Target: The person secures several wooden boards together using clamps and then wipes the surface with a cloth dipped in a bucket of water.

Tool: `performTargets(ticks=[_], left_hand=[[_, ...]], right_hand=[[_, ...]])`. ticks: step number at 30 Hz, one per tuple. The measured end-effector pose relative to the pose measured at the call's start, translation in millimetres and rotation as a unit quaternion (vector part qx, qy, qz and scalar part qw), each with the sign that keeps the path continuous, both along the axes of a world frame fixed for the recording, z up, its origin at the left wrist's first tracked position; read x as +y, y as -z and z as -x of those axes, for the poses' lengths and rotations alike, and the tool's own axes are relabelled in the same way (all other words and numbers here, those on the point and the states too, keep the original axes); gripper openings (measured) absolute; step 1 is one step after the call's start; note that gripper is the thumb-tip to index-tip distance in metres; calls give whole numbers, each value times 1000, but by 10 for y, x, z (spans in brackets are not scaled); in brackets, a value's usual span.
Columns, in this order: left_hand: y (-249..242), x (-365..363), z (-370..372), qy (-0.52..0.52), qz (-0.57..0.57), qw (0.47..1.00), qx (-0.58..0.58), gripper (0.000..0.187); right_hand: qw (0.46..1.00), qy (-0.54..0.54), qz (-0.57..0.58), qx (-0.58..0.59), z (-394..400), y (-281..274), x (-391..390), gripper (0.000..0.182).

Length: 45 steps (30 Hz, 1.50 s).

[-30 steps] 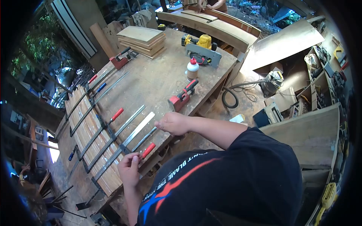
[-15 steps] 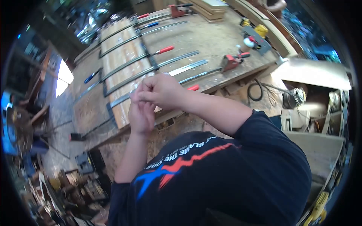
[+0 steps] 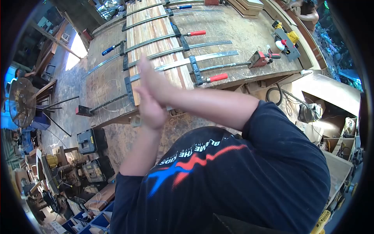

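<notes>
My right hand (image 3: 156, 84) lies against my left hand (image 3: 151, 112), palm to palm, over the bench's front edge. The right fingers are stretched out and blurred by motion; the left fingers look extended, partly covered by the right hand. Nothing shows between them. Just beyond lies a panel of striped wood strips (image 3: 150, 29), crossed by several metal bar clamps. The closest clamp has a red handle (image 3: 217, 78); another red handle (image 3: 196, 33) and a blue handle (image 3: 109, 50) are farther off.
On the workbench (image 3: 105, 84) are a loose red clamp head (image 3: 258, 59), a white bottle (image 3: 279, 45) and a yellow-and-grey tool (image 3: 290, 41). Boards (image 3: 245, 7) are stacked at the back. A person (image 3: 307, 15) is at upper right. Tool cases (image 3: 91, 141) stand lower left.
My hands went from pinched fingers touching each other to flat palms together, fingers extended. The view has shifted, so the bench sits higher and farther right.
</notes>
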<state>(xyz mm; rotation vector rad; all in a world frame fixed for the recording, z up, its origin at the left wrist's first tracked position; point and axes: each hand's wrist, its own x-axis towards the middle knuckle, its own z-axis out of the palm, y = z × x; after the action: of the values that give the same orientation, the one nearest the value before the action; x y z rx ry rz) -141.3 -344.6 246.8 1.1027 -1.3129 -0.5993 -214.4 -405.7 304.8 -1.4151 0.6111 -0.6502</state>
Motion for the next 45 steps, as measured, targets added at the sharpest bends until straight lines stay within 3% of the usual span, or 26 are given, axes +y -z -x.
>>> performTargets(ticks=[2, 3, 5, 9, 11, 13, 14, 15, 16, 18, 20, 22, 24, 26, 31, 33, 35, 37, 38, 39, 40, 41, 43, 44, 45], left_hand=[[-62, -183, -376, -49, 3, 996, 75, 77], [-243, -237, -397, 46, 10, 907, 418, 77], [-189, -113, -274, 48, -22, 909, 413, 76], [-164, 65, 419, 232, -48, 901, 363, 71], [-65, 217, 464, 234, -131, 908, 321, 64], [33, 282, 390, 235, -205, 921, 235, 60], [197, 336, 342, 182, -194, 928, 261, 47], [393, 329, 259, 143, -225, 937, 226, 44], [605, 362, 148, 92, -255, 943, 194, 42], [879, 480, 244, -12, -311, 927, 210, 37], [998, 576, 367, -120, -360, 887, 262, 33], [989, 628, 607, -122, -386, 875, 267, 26], [950, 582, 894, -118, -371, 886, 252, 23], [796, 495, 1130, -70, -360, 901, 234, 21], [487, 51, 1472, 49, -351, 925, 140, 20], [405, -122, 1466, 82, -349, 926, 121, 21], [361, -320, 1362, 122, -330, 931, 97, 23], [308, -576, 1189, 177, -324, 928, 49, 28], [388, -756, 1122, 168, -281, 944, -33, 28], [562, -930, 1008, 210, -315, 924, 57, 27], [530, -1101, 927, 228, -323, 918, 38, 25], [602, -1256, 822, 257, -310, 912, 82, 22], [534, -1450, 675, 312, -305, 898, 60, 20], [509, -1579, 586, 338, -304, 890, 47, 20], [508, -1671, 507, 362, -302, 881, 38, 19]], right_hand=[[944, 24, 327, -45, -104, 108, 545, 76], [939, 40, 323, -110, -44, 204, 749, 82], [961, -17, 262, -87, -105, 314, 443, 88], [947, 123, 292, 59, 298, 568, -527, 81], [958, 139, 241, 70, 598, 723, -617, 76], [938, 147, 300, 95, 1069, 866, -523, 49], [919, 170, 343, 97, 1308, 1067, -508, 37], [935, 159, 296, 119, 1611, 1135, -469, 29], [939, 170, 272, 123, 1938, 1230, -434, 30], [916, 136, 112, 362, 2625, 1194, -357, 35], [899, 180, 112, 383, 3252, 1543, -306, 38], [888, 164, 122, 411, 3921, 1927, -276, 35], [892, 130, 48, 430, 4560, 2387, -279, 22], [879, 128, -18, 458, 4807, 2280, -170, 15], [898, 94, -6, 431, 4950, 2236, -435, 13], [923, 142, -34, 355, 4822, 2102, -526, 14], [915, 187, -58, 354, 4696, 2009, -605, 16], [889, 213, -52, 402, 4621, 1897, -504, 17], [885, 242, 176, 357, 4782, 2338, -440, 17], [861, 270, 9, 431, 4605, 1970, -360, 19], [823, 233, 72, 513, 4643, 2141, -324, 25], [812, 281, 24, 511, 4589, 2147, -267, 25], [800, 330, -71, 496, 4405, 2194, -77, 26], [807, 410, -76, 419, 4364, 2444, 38, 25], [773, 431, 15, 465, 4186, 2493, 206, 23]])
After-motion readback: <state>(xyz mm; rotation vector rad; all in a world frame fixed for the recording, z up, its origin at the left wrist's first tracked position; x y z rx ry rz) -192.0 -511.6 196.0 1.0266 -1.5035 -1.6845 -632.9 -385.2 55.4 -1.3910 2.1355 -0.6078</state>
